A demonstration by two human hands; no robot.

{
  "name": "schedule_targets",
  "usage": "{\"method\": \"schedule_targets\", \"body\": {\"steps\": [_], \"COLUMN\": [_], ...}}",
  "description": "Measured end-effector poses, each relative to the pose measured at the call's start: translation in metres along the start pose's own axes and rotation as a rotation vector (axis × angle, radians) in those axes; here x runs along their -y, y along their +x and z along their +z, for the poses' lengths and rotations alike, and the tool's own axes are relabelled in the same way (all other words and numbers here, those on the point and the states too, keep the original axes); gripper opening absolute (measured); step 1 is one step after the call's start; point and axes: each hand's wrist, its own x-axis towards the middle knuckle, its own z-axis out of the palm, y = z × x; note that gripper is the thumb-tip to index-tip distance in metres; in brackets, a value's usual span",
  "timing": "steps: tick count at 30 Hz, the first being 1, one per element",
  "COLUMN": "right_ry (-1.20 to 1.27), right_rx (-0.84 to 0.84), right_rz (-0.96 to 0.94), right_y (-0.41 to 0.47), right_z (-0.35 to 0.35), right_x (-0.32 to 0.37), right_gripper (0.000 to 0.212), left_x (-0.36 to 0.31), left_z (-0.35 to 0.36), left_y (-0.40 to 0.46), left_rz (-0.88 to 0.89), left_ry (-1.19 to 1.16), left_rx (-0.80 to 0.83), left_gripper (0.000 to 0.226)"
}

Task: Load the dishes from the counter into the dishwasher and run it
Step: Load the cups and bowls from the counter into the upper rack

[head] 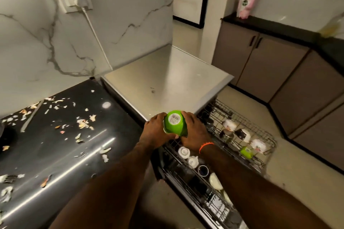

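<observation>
**Green cup held over the rack**

Both forearms reach forward from the camera. Between them, the left hand [158,128] and right hand [193,132] clasp an upturned green cup [175,124], fingers curled round its sides, barcode label facing up. It hangs above the pulled-out upper rack [260,132], beside the steel dishwasher top [167,80]. Scraps litter the black counter [65,145].

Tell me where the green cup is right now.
In the head view, the green cup is upside down, held between the left hand and right hand, above the dishwasher's upper rack by the steel countertop's corner.
</observation>
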Motion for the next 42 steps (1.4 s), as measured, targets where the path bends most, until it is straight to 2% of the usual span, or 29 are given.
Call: {"method": "schedule_targets", "body": {"steps": [11, 16, 26, 33, 38, 42], "right_ry": [0.049, 0.156, 0.222, 0.271, 0.276, 0.273], "right_rx": [-0.057, -0.085, -0.061, -0.043, 0.002, 0.012], "right_rz": [0.102, 0.193, 0.404, 0.507, 0.573, 0.614], "right_y": [-0.06, -0.064, -0.004, 0.051, 0.087, 0.114], "right_z": [-0.035, -0.04, -0.016, 0.017, 0.041, 0.055], "right_x": [-0.106, -0.153, -0.229, -0.285, -0.327, -0.363], "right_gripper": [0.098, 0.093, 0.094, 0.096, 0.097, 0.096], "left_x": [-0.09, -0.119, -0.121, -0.108, -0.102, -0.11], "left_z": [0.086, 0.119, 0.181, 0.238, 0.283, 0.322], "left_y": [0.002, 0.025, 0.121, 0.189, 0.226, 0.251], "left_rz": [0.086, 0.118, 0.136, -0.003, -0.015, -0.111], "left_ry": [0.031, 0.058, 0.086, -0.067, -0.15, -0.257], "left_rx": [0.096, 0.169, 0.343, 0.504, 0.481, 0.429], "left_gripper": [0.097, 0.097, 0.089, 0.093, 0.088, 0.087]}}
